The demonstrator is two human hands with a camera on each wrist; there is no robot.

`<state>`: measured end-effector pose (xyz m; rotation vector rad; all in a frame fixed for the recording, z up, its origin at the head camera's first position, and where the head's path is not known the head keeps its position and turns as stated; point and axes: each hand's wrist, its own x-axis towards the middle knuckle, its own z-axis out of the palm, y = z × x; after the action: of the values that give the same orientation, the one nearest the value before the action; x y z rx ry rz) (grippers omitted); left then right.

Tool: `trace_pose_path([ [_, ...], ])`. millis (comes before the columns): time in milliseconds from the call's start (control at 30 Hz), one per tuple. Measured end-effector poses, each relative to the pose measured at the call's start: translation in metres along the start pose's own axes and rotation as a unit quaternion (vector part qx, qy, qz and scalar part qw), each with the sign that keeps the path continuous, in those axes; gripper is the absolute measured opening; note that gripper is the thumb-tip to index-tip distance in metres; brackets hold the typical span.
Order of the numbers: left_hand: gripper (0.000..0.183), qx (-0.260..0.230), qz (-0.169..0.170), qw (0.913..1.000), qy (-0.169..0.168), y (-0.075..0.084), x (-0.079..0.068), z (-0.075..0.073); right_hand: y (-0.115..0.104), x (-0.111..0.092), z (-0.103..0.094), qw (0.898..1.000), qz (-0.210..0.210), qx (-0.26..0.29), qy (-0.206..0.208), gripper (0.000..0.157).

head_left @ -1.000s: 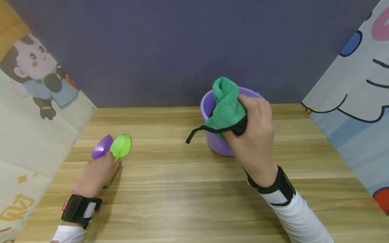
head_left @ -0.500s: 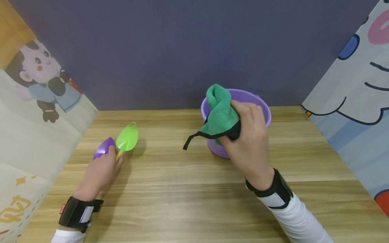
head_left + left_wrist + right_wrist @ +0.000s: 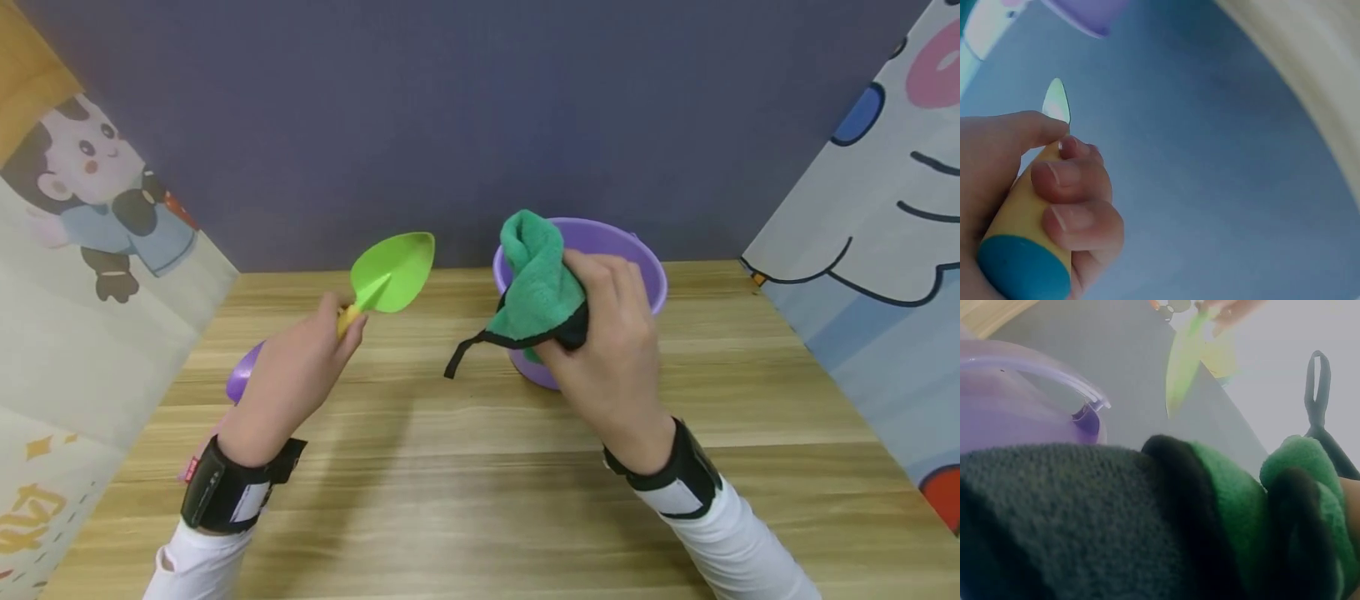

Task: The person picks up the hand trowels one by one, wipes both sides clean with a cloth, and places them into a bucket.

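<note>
Presently in hand, left: one toy trowel (image 3: 393,271) with a bright green, leaf-shaped blade, a yellow handle and a teal butt. The left hand (image 3: 288,375) has its fingers curled closely round the handle; the blade points up and towards the right, raised above the table, left of the bucket and apart from it.

In hand, right: one green plush cloth (image 3: 540,283), black-edged, bunched and folded, with a black hanging loop (image 3: 461,354) trailing to the left. The right hand (image 3: 611,358) grips it from the right side, thumb below, fingers bent over; the fingertips are hidden by the folds. The cloth stands before the near left rim of the bucket; whether they touch cannot be told.

Behind the cloth: one round purple bucket (image 3: 600,237), upright, its mouth partly covered from view.

Beside the left hand: one glossy purple rounded piece (image 3: 242,375), partly hidden.

Surroundings: wood-grained table (image 3: 450,500); dark blue-grey back panel (image 3: 450,125); cartoon-printed side panels (image 3: 900,225); black wrist straps (image 3: 671,483); white sleeves (image 3: 750,542).
</note>
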<state>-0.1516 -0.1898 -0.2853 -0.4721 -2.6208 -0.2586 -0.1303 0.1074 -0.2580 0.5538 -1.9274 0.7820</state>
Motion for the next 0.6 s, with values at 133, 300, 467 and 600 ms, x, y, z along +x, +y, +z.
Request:
trace_pose_path([
  [133,0.031,0.004,0.025,0.9995,0.017,0.026,0.018,-0.001,0.0,0.0,0.001,1.0,-0.005,0.004,-0.009,0.052],
  [300,0.037,0.001,0.041,0.999,0.018,0.053,0.035,0.003,0.0,-0.003,0.004,1.0,-0.015,0.012,-0.019,0.054],
  [467,0.035,-0.022,0.051,0.9983,0.016,0.073,0.043,0.005,-0.001,-0.006,0.009,0.999,-0.016,0.028,-0.032,0.055],
  [600,0.033,-0.027,0.07,0.9966,0.033,0.081,0.047,0.005,0.001,-0.006,0.013,0.999,-0.019,0.033,-0.039,0.056],
])
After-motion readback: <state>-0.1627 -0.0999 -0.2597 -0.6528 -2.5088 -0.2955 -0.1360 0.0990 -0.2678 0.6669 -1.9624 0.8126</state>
